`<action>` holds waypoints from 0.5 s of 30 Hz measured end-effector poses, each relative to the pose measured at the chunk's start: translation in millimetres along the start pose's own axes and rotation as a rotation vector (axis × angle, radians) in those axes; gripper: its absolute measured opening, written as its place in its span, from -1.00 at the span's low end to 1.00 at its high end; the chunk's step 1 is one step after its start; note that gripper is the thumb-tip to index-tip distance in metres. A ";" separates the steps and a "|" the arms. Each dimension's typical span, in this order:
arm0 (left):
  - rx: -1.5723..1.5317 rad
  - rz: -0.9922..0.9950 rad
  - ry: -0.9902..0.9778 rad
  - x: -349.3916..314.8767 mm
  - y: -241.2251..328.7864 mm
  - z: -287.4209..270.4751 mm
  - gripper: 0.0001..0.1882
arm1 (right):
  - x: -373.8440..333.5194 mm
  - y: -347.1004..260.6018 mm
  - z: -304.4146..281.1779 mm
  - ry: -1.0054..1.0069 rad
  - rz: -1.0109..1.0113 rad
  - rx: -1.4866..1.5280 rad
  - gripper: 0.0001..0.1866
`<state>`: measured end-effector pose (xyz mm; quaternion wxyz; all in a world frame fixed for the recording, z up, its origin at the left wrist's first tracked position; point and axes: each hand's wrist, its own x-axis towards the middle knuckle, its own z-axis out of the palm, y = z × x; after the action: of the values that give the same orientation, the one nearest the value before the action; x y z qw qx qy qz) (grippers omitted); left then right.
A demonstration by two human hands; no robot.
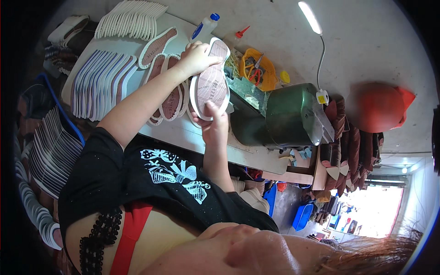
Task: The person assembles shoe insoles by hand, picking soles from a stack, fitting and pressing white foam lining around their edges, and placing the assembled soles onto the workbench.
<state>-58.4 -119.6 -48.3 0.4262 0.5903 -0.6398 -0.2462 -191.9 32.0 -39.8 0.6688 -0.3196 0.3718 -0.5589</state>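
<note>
I hold one shoe sole [213,85] with a white rim and a pinkish-brown patterned face, tilted up over the worktable. My left hand [195,58] is closed on its upper side, with the thumb lying across the face. At the lower end, my right hand [214,123] grips the rim, its thumb pressed on the patterned face. Just left of the held sole, several similar soles [170,104] lie side by side, partly covered by my left forearm. Another loose sole [158,47] rests beyond them.
Rows of soles [98,87] and white pieces [130,20] cover the table's left. A blue-capped bottle [205,27], a yellow basket [270,75] with scissors and a dark green machine [288,112] stand beyond and right. A lit lamp [310,17] hangs above; brown pieces [353,146] are stacked right.
</note>
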 end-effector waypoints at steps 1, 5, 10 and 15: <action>0.019 -0.012 0.015 1.3 0.4 -1.0 -0.47 | 0.1 2.5 -1.9 -0.089 0.105 -0.060 -0.66; 0.040 -0.051 -0.006 9.8 -3.0 -3.1 -0.42 | 5.2 14.2 9.1 0.006 0.046 -0.006 -0.67; 0.061 -0.146 -0.130 25.6 -5.9 -15.7 -0.38 | 16.8 23.7 31.6 0.167 -0.150 0.097 -0.74; 0.345 0.018 -0.009 36.2 -0.8 -29.1 -0.19 | 39.4 24.4 38.4 0.169 -0.147 0.091 -0.70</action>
<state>-31.4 -149.3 -24.7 0.3178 0.6476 -0.6799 -0.1315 -142.8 -2.1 -46.0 0.6061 -0.2666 0.3767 -0.6478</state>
